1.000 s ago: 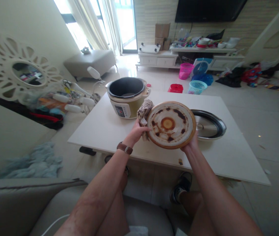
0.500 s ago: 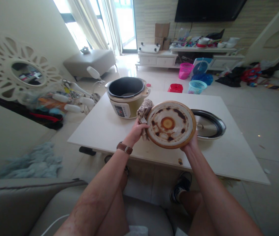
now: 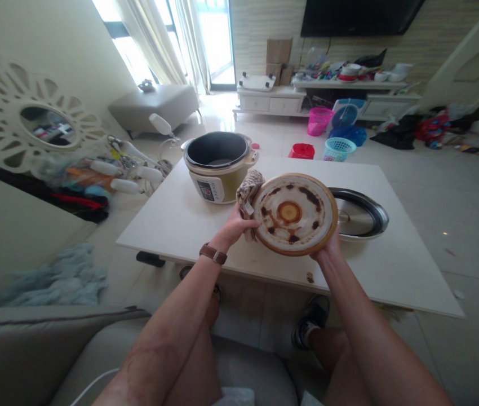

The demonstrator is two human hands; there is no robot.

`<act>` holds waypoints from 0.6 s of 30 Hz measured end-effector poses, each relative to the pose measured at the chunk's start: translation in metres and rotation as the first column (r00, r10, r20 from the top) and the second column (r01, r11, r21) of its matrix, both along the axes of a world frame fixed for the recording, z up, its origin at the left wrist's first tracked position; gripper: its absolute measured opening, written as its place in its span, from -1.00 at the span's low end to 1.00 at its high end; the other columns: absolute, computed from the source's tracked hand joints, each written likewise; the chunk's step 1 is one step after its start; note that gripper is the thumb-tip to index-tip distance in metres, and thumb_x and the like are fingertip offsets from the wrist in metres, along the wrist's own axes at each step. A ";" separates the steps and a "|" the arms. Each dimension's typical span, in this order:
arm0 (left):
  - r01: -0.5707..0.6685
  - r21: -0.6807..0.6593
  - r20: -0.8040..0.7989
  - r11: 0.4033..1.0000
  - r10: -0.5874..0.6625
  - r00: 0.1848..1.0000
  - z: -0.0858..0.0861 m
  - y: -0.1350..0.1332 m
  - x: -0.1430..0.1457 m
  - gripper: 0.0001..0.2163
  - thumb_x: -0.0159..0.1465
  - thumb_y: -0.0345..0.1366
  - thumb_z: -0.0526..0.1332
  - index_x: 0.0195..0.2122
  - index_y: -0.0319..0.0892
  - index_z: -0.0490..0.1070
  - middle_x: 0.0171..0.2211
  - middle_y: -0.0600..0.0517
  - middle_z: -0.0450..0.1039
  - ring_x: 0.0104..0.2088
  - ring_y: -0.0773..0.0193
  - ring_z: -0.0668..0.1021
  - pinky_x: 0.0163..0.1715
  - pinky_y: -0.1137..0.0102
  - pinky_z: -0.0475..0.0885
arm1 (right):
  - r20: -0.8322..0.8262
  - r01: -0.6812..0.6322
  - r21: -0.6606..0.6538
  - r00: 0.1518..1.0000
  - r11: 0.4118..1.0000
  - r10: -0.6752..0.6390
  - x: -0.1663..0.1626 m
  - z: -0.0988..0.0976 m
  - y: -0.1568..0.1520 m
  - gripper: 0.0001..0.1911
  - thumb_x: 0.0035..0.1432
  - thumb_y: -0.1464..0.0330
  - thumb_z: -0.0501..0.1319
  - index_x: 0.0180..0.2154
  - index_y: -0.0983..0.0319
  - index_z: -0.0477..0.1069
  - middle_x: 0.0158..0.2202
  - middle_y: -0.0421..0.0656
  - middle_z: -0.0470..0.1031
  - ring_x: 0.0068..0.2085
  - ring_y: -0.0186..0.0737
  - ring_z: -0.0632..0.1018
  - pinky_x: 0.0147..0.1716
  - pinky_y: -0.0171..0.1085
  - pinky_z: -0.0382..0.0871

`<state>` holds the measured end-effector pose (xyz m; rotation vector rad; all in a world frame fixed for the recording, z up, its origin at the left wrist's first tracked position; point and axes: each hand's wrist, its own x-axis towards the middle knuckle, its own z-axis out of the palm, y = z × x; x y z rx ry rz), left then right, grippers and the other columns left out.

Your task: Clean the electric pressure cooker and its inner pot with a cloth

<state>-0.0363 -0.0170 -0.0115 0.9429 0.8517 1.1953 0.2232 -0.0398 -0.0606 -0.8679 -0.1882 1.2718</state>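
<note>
Between my hands a round, golden-edged cooker pot (image 3: 295, 214) is tilted up above the table, its pale base with brown and dark stains facing me. My left hand (image 3: 239, 223) is closed on a bunched brown-and-white patterned cloth (image 3: 248, 190) at the pot's left edge, thumb on the rim. On the lower right, my right hand (image 3: 327, 247) grips the pot from below and behind; most of its fingers are hidden. The beige and gold electric cooker (image 3: 220, 169) stands lidless behind my left hand, its dark inside showing. Partly behind the pot lies an upturned cooker lid (image 3: 362, 214).
The white table (image 3: 172, 231) lies in front of my knees. Beyond it on the floor are a red bin (image 3: 302, 151), a light blue basket (image 3: 339, 149) and a pink basket (image 3: 319, 122). A white lamp with several arms (image 3: 138, 175) stands off the left edge.
The pot and cloth have shifted very slightly to the right with both hands. My grip looks the same.
</note>
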 end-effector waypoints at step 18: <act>-0.040 0.077 -0.086 0.996 0.046 0.995 0.002 0.001 0.005 -0.25 -0.26 -0.36 0.66 0.03 -0.16 0.50 0.08 -0.15 0.63 0.16 -0.11 0.61 0.30 -0.03 0.43 | 0.030 0.032 0.014 0.999 0.999 -0.032 -0.007 0.001 -0.001 -0.67 0.38 0.10 0.11 -0.13 0.11 0.57 -0.14 -0.20 0.70 -0.01 -0.11 0.68 -0.08 -0.09 0.71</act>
